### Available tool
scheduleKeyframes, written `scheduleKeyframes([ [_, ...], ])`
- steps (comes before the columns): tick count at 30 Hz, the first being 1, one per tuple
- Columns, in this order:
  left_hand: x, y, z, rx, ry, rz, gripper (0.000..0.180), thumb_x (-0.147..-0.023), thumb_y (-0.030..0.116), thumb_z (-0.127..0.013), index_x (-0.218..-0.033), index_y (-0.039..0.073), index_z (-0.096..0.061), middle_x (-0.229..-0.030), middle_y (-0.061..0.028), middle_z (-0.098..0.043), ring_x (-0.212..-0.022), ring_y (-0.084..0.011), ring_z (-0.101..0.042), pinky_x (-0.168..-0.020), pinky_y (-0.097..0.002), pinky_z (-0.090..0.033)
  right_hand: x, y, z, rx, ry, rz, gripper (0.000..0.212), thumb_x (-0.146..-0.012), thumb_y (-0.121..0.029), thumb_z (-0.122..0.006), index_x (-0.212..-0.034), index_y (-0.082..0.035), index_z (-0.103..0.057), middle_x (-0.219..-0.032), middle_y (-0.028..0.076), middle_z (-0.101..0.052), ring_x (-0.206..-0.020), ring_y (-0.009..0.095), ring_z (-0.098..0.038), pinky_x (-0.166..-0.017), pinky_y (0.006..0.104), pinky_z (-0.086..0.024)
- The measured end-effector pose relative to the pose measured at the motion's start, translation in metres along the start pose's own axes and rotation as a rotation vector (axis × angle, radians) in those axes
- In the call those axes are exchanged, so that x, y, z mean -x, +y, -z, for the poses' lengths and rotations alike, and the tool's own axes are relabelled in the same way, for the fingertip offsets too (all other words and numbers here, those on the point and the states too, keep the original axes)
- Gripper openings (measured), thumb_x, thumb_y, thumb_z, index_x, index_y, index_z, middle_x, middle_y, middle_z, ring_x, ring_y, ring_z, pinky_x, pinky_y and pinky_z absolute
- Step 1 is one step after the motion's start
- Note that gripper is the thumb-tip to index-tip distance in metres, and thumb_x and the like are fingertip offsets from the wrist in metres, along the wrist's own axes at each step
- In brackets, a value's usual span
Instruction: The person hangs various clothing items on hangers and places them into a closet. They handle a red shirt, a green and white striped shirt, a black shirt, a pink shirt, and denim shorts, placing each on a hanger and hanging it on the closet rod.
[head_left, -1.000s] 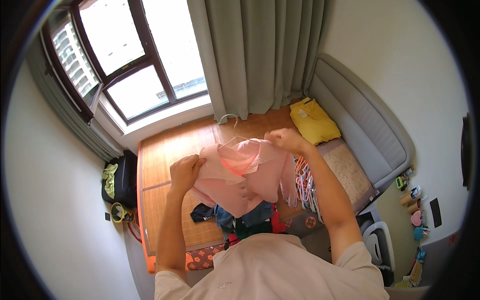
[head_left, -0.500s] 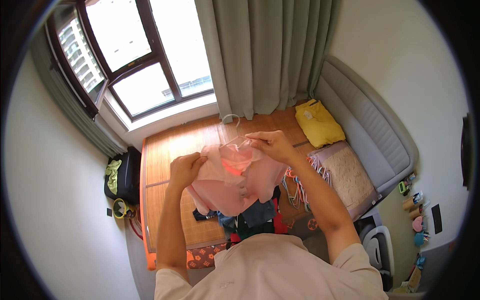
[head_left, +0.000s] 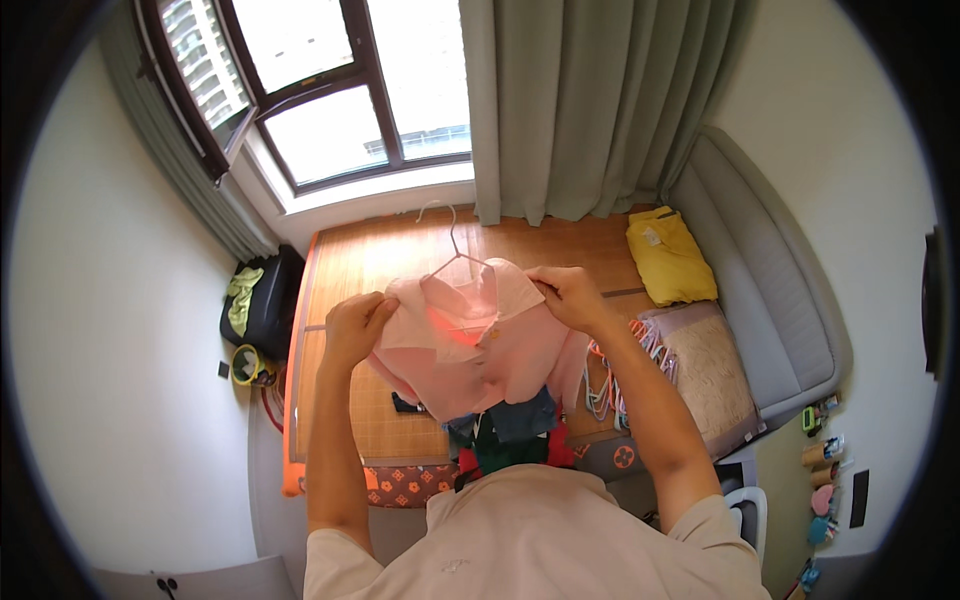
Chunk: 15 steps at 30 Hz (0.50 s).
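A pink collared shirt [head_left: 470,360] hangs stretched between my two hands, above the mat-covered bed. Inside its neck sits a light clothes hanger [head_left: 456,240], its hook standing up past the collar. My left hand [head_left: 358,326] pinches the shirt at its left shoulder. My right hand [head_left: 566,297] is closed on the other shoulder beside the collar. The hanger's lower bar shows through the open neckline. Below the shirt lies a pile of dark clothes [head_left: 505,432], partly hidden by it.
Several loose hangers [head_left: 640,365] lie on the bed by a beige pillow [head_left: 705,370]. Folded yellow clothing [head_left: 670,255] rests near the grey headboard [head_left: 770,270]. A black case [head_left: 270,300] and a small yellow-rimmed bin [head_left: 252,366] stand left of the bed.
My right hand has shifted from near the hanger's neck outward to the shirt's shoulder. The collar is now spread wider and the hanger's hook leans left. The view has turned slightly.
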<state>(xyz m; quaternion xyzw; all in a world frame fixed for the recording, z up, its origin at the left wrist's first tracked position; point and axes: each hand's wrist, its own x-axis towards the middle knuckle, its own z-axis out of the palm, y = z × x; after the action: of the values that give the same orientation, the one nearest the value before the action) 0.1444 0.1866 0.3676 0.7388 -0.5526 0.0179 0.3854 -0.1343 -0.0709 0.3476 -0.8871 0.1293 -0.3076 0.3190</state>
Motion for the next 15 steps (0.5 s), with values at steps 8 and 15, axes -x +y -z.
scheduleKeyframes([
  [8,0.013,0.021,0.019,-0.271,0.075,-0.054,0.02,-0.09,0.022,-0.073,-0.081,0.005,-0.072,-0.077,-0.011,-0.069,-0.075,-0.031,-0.063,-0.074,-0.0435,-0.048,-0.009,0.016,-0.021,-0.207,0.01,0.016,0.019,-0.094,-0.004,-0.067,-0.111,-0.003,-0.075,-0.09,0.02,-0.073,-0.075,0.023,-0.073,-0.07,0.0314,-0.055],
  [15,0.094,-0.004,0.076,-0.274,0.461,0.179,0.037,-0.088,0.028,-0.078,-0.118,0.006,-0.073,-0.111,-0.0102,-0.072,-0.101,-0.0254,-0.067,-0.085,-0.0374,-0.053,-0.023,-0.052,-0.042,-0.356,-0.214,0.114,0.018,-0.095,-0.007,-0.068,-0.111,-0.003,-0.075,-0.091,0.018,-0.075,-0.076,0.02,-0.073,-0.071,0.0303,-0.056],
])
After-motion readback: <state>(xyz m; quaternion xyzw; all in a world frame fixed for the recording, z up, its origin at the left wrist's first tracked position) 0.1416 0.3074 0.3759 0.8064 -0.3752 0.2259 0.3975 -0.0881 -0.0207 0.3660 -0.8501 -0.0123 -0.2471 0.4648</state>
